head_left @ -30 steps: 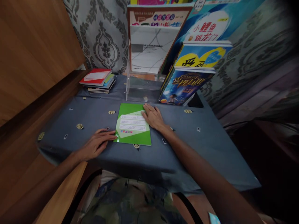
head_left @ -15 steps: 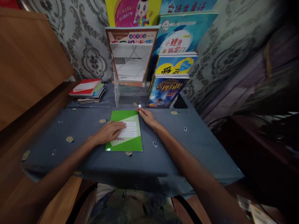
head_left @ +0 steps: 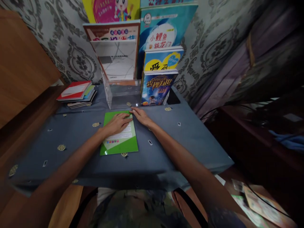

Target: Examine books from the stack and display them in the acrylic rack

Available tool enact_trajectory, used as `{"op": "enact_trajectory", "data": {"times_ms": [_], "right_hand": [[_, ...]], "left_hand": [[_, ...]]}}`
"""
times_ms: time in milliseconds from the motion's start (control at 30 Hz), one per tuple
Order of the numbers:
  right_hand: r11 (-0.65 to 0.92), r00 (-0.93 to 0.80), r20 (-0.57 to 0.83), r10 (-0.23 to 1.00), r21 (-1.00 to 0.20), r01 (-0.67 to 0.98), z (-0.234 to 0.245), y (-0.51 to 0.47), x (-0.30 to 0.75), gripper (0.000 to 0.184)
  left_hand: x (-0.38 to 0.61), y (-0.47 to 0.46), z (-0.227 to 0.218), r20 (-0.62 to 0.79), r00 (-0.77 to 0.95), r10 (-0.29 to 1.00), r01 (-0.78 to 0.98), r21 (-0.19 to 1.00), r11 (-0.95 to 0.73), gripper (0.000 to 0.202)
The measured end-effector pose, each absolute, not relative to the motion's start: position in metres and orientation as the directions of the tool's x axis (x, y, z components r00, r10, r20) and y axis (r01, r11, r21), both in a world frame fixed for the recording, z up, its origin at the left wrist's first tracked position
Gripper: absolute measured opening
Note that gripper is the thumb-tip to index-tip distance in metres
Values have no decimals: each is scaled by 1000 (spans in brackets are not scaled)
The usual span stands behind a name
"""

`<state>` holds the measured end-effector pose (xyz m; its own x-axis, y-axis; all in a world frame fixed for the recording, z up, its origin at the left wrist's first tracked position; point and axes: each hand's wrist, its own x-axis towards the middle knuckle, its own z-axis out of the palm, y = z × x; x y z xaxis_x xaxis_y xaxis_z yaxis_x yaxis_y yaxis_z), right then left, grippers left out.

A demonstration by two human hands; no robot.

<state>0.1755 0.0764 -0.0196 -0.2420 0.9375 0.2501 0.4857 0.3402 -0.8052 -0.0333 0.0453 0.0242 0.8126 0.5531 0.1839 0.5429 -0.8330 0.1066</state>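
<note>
A green book (head_left: 125, 146) with a pale printed panel lies flat on the patterned grey-blue tablecloth in front of me. Across its upper half rests my left hand (head_left: 118, 123), palm down with the fingers stretched toward the top right corner. My right hand (head_left: 141, 116) lies at that same corner, its fingers extended along the book's edge. The fingertips of both hands are close together there. Whether the right fingers press on the corner or only touch beside it is hard to make out.
Behind the book stands a clear acrylic rack (head_left: 123, 95) with several upright books, among them a dark blue one (head_left: 158, 88). A stack topped by a red book (head_left: 74, 90) sits at the left. A flat black object (head_left: 173, 97) lies right of the rack.
My left hand has slid up and right across the green book, nearer the right hand. The right hand stays at the corner. The camera has turned, shifting the scene left.
</note>
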Motion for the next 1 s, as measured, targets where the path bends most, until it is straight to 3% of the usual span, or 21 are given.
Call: {"op": "enact_trajectory", "data": {"times_ms": [333,667,733,867,1000], "right_hand": [[334,-243,235,941,-760,558,-12,70,172,42],[322,-223,234,946,-747,582,-14,67,170,41],[333,-233,240,942,-735,590,-12,65,171,41],[431,-277,335,901,-615,660,2,38,155,38],[673,-570,361,738,-465,576,13,-38,107,41]], "left_hand": [[-41,-32,37,174,906,386,357,176,-917,37],[-56,-72,34,142,904,402,346,306,-887,41],[-65,-68,31,180,883,433,354,349,-868,39],[-98,-60,21,297,704,645,551,345,-760,40],[-132,-63,6,301,576,760,698,303,-649,45]]}}
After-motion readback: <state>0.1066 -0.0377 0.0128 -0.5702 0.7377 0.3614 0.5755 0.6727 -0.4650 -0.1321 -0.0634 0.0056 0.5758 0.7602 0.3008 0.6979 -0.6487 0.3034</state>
